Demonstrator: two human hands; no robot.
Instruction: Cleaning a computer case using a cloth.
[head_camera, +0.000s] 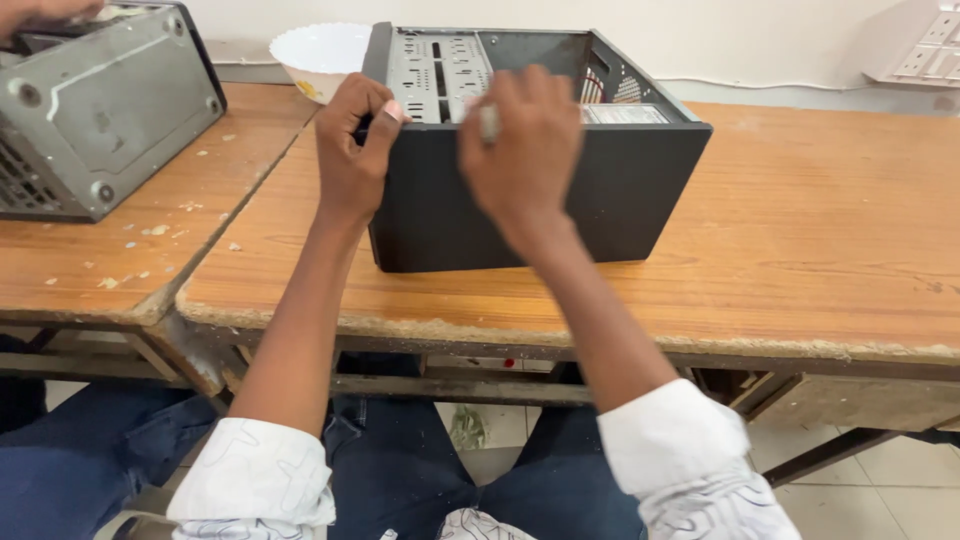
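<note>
Black metal computer case (520, 190) lies open-side up on the worn wooden table (800, 250); left hand (352, 150) grips its near-left corner, right hand (520, 150) clenched around a small grey tool (488, 122) at its rim

A bowl (318, 55) sits behind-left of the computer case (530, 150).

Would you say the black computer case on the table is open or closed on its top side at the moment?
Open. The black computer case has no panel on top: its perforated inner metal plate and hollow interior show. The left hand grips its edge.
</note>
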